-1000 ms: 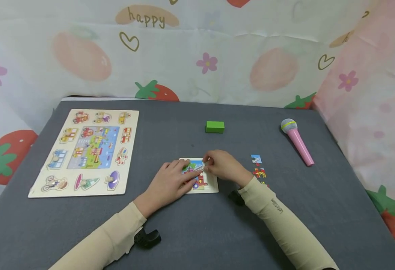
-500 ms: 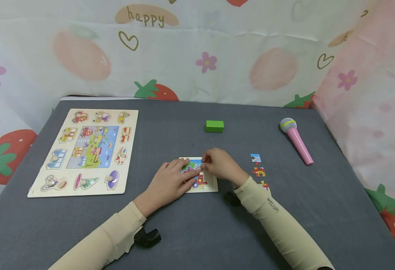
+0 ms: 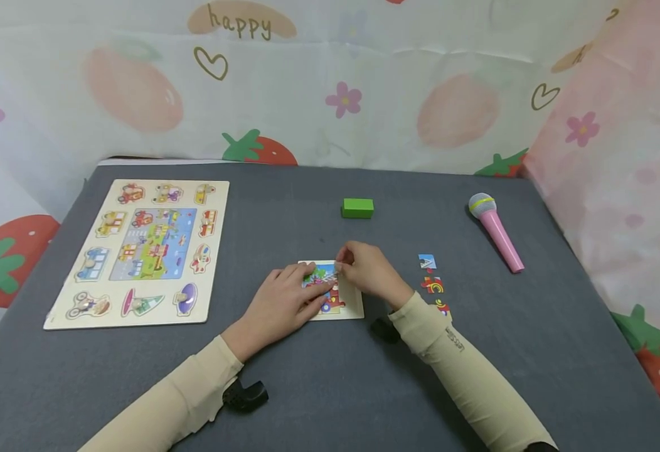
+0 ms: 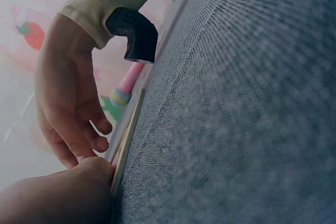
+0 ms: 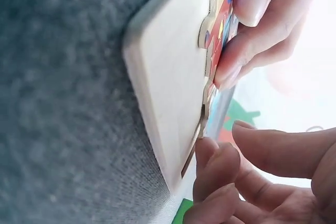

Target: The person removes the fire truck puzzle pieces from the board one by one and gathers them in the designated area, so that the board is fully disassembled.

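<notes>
Fingers crowding one small tray could unseat a laid piece

The wooden jigsaw tray [image 3: 355,307] lies beneath the person's left hand [image 3: 283,298] and at the fingertips of the right hand [image 3: 371,273]. The left hand is spread flat, nothing clasped, its fingers laid over the jigsaw pieces [image 3: 332,302]. The right hand is bent inward, one fingertip at the edge of the piece nearest it; whether thumb and finger actually pinch that piece cannot be told.

The likeliest trouble seems to be a piece riding up. Several tabs jut onto bare wood on the side of the tray toward the right wrist, with no neighbours there to brace them, so a sideways push from the right fingertip could lift or turn one. If the left hand pressed unevenly, a piece between its fingers might pop out as another was forced in. The left hand also hides part of the picture, so a misaligned edge under it could go unnoticed.

A second risk sits beyond the right wrist: three loose puzzle pieces [image 3: 434,285] lie there, the nearest just beside the right sleeve [image 3: 460,358]. A backward sweep of that arm might scatter them. The black wrist camera [image 3: 385,331] below the right wrist could also knock the tray's edge if the wrist dropped.
</notes>
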The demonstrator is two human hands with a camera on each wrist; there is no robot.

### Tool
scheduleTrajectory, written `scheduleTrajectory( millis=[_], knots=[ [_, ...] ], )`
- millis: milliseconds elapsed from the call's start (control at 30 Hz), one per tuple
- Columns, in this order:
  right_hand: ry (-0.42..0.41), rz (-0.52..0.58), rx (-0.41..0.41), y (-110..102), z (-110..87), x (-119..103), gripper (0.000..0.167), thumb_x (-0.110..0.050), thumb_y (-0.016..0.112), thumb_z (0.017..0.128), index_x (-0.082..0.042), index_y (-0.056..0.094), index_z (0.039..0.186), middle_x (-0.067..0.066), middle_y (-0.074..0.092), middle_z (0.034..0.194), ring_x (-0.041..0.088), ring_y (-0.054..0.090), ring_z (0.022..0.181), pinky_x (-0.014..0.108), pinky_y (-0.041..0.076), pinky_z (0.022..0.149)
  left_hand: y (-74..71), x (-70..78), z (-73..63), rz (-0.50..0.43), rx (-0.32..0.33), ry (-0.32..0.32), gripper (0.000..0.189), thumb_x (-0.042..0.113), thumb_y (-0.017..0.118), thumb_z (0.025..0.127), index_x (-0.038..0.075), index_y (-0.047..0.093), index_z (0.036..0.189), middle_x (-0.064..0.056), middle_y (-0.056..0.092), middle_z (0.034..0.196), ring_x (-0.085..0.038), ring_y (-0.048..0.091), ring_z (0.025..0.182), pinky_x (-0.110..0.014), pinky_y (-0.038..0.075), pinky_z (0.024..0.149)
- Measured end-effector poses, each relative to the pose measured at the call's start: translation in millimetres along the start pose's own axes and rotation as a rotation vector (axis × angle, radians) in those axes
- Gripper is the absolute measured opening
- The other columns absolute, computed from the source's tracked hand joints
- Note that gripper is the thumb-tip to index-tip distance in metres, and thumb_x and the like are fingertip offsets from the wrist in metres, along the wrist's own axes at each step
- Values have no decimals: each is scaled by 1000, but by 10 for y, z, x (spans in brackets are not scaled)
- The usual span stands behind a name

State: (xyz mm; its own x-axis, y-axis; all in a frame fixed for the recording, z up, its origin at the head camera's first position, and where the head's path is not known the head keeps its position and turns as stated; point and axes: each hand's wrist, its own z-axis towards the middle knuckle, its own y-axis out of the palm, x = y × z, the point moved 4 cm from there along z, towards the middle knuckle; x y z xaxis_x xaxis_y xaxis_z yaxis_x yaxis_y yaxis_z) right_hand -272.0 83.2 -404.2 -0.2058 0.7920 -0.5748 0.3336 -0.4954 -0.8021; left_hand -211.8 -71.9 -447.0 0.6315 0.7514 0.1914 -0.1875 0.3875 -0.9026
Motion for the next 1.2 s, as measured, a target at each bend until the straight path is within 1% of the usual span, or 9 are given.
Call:
scheduleTrajectory(
  millis=[267,367,533,700,800,933,1067,1100,1200],
  knots=[
    [-19,-2,5,14,34,-8,12,-12,62,92,-4,66,99,9,67,92,19,61,80,31,49,67,4,-10,-3,-1,-1,-7,31,37,58,95,30,66,124,-14,56,131,-28,53,120,-50,44,89],
    [-22,-3,4,15,39,-10,11,-11,62,92,-4,66,99,9,67,91,19,60,79,31,48,67,4,-8,-1,0,2,-5,31,37,58,95,31,66,124,-14,56,132,-28,53,120,-50,44,89],
    [-15,6,-2,18,44,-2,11,-10,62,92,-4,67,99,8,66,89,19,59,78,29,48,65,2,-7,-2,-4,10,0,31,38,57,95,31,66,124,-14,56,131,-29,53,120,-50,44,89],
    [4,27,-22,-29,38,37,11,-13,61,93,-7,67,100,7,65,94,20,59,84,32,48,70,1,-4,-2,-4,12,-4,31,37,58,94,31,67,123,-14,57,131,-29,53,119,-49,44,88],
    [36,56,-32,-122,22,138,11,-16,60,95,-10,65,102,6,65,98,20,59,87,33,48,73,12,2,0,-3,1,-7,31,37,58,94,32,66,124,-12,57,130,-28,54,118,-48,44,89],
    [69,73,-35,-328,-21,380,11,-16,60,95,-10,64,103,8,64,98,21,59,85,33,47,72,24,11,-2,-16,-24,-21,33,37,57,95,32,64,126,-11,56,131,-27,53,119,-48,43,90],
    [50,20,-23,-580,-71,627,12,-13,58,96,-6,64,104,11,64,97,22,57,83,32,45,70,31,-3,-8,-29,-35,-43,33,37,57,95,33,63,128,-10,54,133,-26,51,120,-48,42,91],
    [46,11,-24,-633,-80,686,12,-12,58,96,-5,63,104,12,64,97,23,57,80,33,46,67,32,-8,-9,-32,-34,-46,33,37,57,95,33,63,128,-10,54,133,-26,51,121,-48,41,91],
    [35,-17,-41,-755,-113,826,12,-10,57,96,-4,63,103,13,63,96,23,56,78,32,45,65,26,-15,-8,-43,-25,-47,33,37,57,95,33,63,127,-10,54,133,-26,51,121,-48,41,90]
  ],
)
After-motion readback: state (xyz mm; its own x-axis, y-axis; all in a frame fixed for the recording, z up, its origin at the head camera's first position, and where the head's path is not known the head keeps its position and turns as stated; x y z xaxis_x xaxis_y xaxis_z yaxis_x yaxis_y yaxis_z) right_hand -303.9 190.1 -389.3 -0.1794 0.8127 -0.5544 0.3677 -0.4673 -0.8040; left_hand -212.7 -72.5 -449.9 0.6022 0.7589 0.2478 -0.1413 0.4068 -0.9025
